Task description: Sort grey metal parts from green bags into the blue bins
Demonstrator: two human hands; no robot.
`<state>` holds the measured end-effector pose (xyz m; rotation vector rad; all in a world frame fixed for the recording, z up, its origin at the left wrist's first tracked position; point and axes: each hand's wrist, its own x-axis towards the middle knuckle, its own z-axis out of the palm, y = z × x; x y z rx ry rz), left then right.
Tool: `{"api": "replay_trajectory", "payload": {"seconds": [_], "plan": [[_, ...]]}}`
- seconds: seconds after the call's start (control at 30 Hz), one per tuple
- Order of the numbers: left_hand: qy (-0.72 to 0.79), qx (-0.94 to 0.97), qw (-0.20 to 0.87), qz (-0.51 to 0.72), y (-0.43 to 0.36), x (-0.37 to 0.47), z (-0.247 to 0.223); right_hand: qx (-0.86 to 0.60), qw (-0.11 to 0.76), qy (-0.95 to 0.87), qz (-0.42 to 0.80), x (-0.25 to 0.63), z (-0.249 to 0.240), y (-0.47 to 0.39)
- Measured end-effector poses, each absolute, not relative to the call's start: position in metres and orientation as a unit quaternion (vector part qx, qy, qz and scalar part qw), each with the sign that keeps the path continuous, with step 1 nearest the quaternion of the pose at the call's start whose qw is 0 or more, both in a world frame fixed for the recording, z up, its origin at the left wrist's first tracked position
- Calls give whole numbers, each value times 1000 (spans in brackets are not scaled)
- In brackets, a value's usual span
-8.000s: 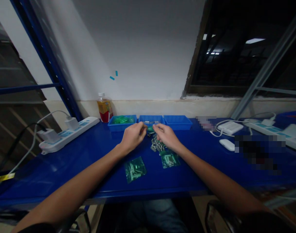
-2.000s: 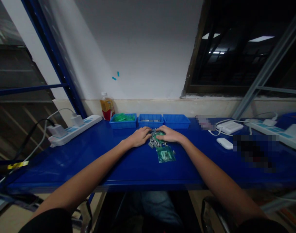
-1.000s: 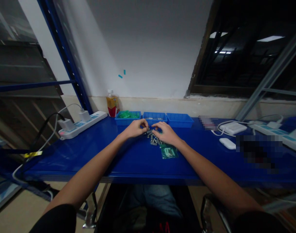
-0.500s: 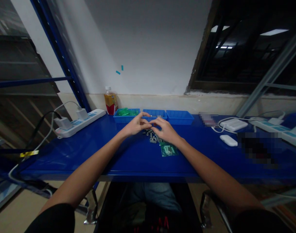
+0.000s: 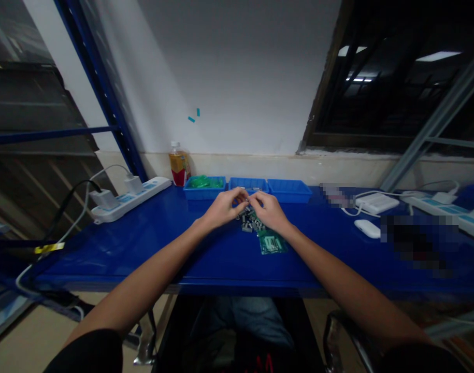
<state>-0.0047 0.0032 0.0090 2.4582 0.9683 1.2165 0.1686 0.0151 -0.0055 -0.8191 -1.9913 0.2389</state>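
In the head view, the left hand (image 5: 223, 208) and right hand (image 5: 271, 211) are meeting at the centre of the frame. Two seconds ago they were lying spread over the metal pieces (image 5: 249, 224); now they are arching above them, fingertips converging, so the handling is apparently shifting from the whole heap to something small. Each grip is narrowing into a pinch, but whether either is holding a piece cannot be told, the fingertips being too small and dim.

The metal pieces are sitting in a loose heap just below the hands, looking short, hard and grey, and catching dull light. A bag (image 5: 272, 242) is lying flat at the heap's lower right, its thin green-tinted film wrinkling and glinting over pale, slender contents. The surface (image 5: 205, 259) is showing a smooth, glossy blue. Beyond the hands, a left tray (image 5: 204, 194), middle tray (image 5: 253, 183) and right tray (image 5: 289, 198) are standing in a row, rectangular and blue, the left one holding crumpled green plastic (image 5: 205, 182).
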Motion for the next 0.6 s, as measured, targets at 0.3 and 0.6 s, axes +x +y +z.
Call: {"api": "replay_trajectory", "payload": {"seconds": [0.3, 0.6], "plan": [[396, 771, 245, 435, 11, -11, 8, -306, 477, -821, 70, 170, -6, 12], [379, 827, 309, 277, 18, -34, 17, -336, 450, -828, -5, 185, 2, 24]]}}
